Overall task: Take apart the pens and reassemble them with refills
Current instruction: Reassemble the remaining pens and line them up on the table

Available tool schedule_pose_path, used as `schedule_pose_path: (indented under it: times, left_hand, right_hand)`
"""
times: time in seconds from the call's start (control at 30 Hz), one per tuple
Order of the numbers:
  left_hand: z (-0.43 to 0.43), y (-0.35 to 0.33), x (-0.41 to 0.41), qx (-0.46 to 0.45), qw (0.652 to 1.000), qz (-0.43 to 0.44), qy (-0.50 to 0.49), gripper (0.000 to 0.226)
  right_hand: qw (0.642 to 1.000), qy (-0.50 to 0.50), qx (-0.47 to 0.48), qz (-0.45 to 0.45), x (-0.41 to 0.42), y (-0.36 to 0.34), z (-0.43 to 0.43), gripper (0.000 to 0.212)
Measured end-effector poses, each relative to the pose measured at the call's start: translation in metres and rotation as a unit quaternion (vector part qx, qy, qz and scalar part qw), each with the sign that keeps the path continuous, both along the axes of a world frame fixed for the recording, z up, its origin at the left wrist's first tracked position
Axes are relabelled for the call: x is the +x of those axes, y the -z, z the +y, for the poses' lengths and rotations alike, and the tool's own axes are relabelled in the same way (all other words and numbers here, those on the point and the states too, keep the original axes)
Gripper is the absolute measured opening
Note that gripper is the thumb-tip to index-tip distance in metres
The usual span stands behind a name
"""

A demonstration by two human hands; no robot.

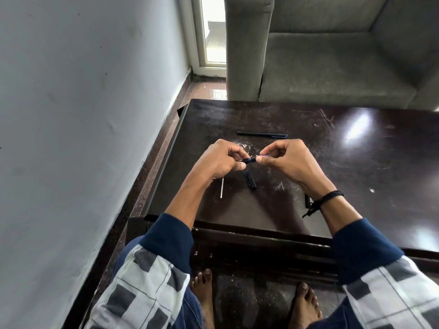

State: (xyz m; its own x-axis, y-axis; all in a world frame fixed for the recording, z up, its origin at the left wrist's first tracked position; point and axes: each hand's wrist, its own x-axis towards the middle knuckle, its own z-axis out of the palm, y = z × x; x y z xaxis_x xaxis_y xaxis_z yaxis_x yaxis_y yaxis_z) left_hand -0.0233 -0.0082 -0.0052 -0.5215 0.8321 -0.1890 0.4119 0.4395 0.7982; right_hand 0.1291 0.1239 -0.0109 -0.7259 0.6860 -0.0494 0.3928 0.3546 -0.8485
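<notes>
Above the dark table (356,162), my left hand (219,160) grips a dark blue pen barrel (250,159); most of the barrel is hidden in the fist. My right hand (285,157) pinches the barrel's other end, where a small blue tip piece (264,156) shows between thumb and forefinger. A thin clear refill (222,189) lies on the table below my left hand. A dark pen cap (250,180) lies between my wrists. A whole dark blue pen (262,134) lies farther back.
Another dark pen part (307,201) peeks out beside my right wrist, which wears a black thread band. A grey sofa (332,67) stands behind the table, a white wall (83,115) runs along the left. My bare feet are under the table's front edge.
</notes>
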Motion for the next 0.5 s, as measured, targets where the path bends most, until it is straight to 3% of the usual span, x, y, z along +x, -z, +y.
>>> schedule_pose_path:
  times: [0.1,0.27,0.5]
  left_hand:
    - [0.0002,0.0007,0.0005,-0.003,1.0,0.001,0.002,0.023]
    - [-0.0001,-0.0012,0.0012,-0.004,1.0,0.002,0.004,0.023]
    - [-0.0003,-0.0014,0.001,-0.004,1.0,0.002,0.001,0.023]
  right_hand:
    - [1.0,0.003,-0.005,-0.003,-0.0012,0.0007,0.0003,0.014]
    - [1.0,0.009,0.004,-0.023,-0.0005,-0.0015,-0.0028,0.027]
    - [1.0,-0.001,-0.008,0.004,-0.0013,-0.0015,-0.0003,0.013]
